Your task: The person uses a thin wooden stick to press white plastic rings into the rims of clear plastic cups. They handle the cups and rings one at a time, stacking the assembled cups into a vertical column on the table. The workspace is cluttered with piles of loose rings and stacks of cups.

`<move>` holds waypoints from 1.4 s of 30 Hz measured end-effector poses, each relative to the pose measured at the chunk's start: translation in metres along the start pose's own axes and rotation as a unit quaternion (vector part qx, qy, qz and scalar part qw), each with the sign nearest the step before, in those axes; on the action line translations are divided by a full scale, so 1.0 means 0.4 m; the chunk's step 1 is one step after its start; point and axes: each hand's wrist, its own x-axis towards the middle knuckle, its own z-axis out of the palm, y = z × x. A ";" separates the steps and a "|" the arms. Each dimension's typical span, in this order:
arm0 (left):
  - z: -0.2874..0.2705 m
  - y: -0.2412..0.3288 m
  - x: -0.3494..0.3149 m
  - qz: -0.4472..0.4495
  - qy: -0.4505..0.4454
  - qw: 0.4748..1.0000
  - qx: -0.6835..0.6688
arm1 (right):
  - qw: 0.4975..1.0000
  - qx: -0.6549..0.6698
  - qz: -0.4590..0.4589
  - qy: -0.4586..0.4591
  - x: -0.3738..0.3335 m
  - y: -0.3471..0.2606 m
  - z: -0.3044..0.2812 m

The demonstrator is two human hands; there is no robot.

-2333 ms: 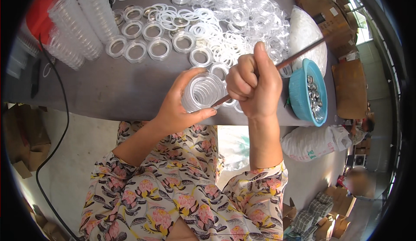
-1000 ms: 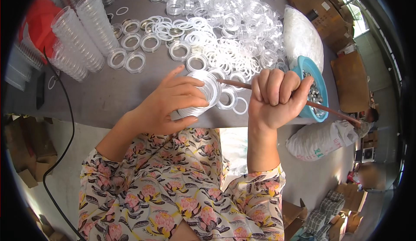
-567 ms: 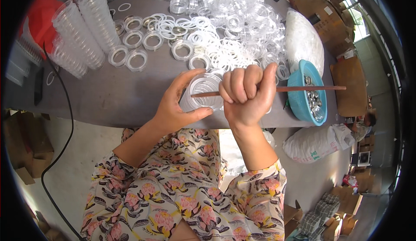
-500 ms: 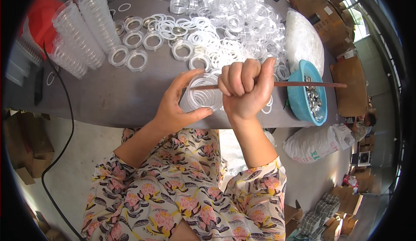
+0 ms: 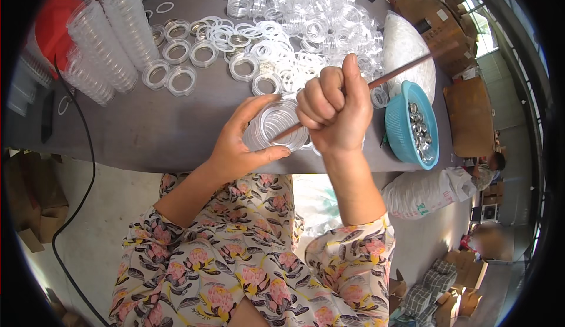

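My left hand (image 5: 232, 144) is curled round a short stack of clear round plastic rings or cases (image 5: 263, 128), thumb along the near side. In my right hand (image 5: 336, 106) a thin brown stick (image 5: 403, 71) is gripped in a fist. It slants, far end up to the right, while its lower end reaches the stack's open face. Whether that tip touches the inner wall I cannot tell. Just beyond my hands lie loose white rings (image 5: 276, 52) and several clear round cases (image 5: 180, 81).
A heap of clear round cases (image 5: 318, 9) covers the table's back. Tall clear stacks (image 5: 97, 41) and a red item (image 5: 52, 30) stand left. A blue basket (image 5: 395, 128) holds silvery round pieces (image 5: 419, 128) beside a plastic bag (image 5: 407, 47). A black cable (image 5: 91, 144) hangs left.
The stick has swung from nearly level to a slant, its far end rising and its tip dropping at the stack. My right wrist has turned; my left hand keeps its hold.
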 end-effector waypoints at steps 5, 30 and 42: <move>0.004 0.000 -0.004 -0.025 0.018 0.999 -0.031 | 0.971 -0.126 -0.202 0.028 0.017 0.044 0.011; -0.128 0.123 0.022 0.242 0.046 0.871 0.425 | 0.954 -0.055 -0.290 0.058 -0.049 -0.034 -0.030; -0.053 0.147 0.055 0.237 -0.131 0.890 0.368 | 0.959 0.004 -0.283 0.019 -0.078 -0.067 -0.035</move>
